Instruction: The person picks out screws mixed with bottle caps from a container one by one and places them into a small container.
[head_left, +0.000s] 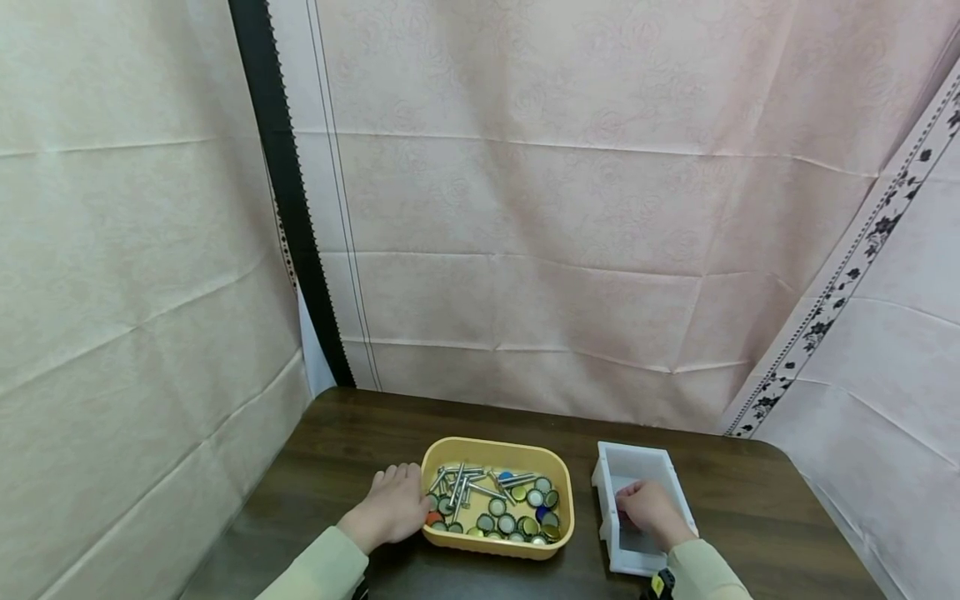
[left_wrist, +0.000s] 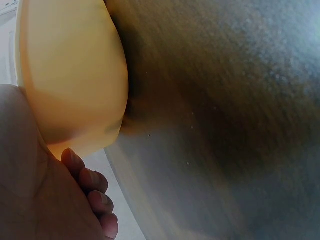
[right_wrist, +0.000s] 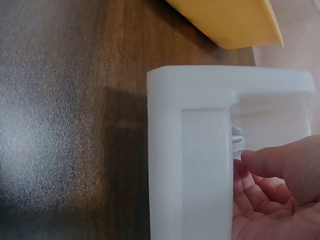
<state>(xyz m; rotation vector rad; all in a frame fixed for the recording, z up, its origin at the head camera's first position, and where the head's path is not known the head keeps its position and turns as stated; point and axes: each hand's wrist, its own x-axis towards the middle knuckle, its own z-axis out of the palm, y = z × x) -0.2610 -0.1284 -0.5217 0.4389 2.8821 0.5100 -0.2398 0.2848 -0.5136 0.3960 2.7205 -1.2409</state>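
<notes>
A yellow plastic basket (head_left: 562,468) stands on the table, with several silvery bolts (head_left: 459,487) and several bottle caps (head_left: 506,523) inside. My left hand (head_left: 399,500) lies at the basket's left end and touches its wall (left_wrist: 75,75), fingers loosely bent. To the right is a white plastic box (head_left: 633,454). Inside it, my right hand (head_left: 651,510) has thumb and fingers together. The right wrist view shows the thumb and forefinger pinching a small silvery piece (right_wrist: 237,137), mostly hidden by the box wall (right_wrist: 205,165); its exact kind cannot be made out.
Both containers rest on a dark brown wooden table (head_left: 330,450). Pale cloth (head_left: 525,250) hangs behind the table and at both sides. A strip of table separates the basket from the white box.
</notes>
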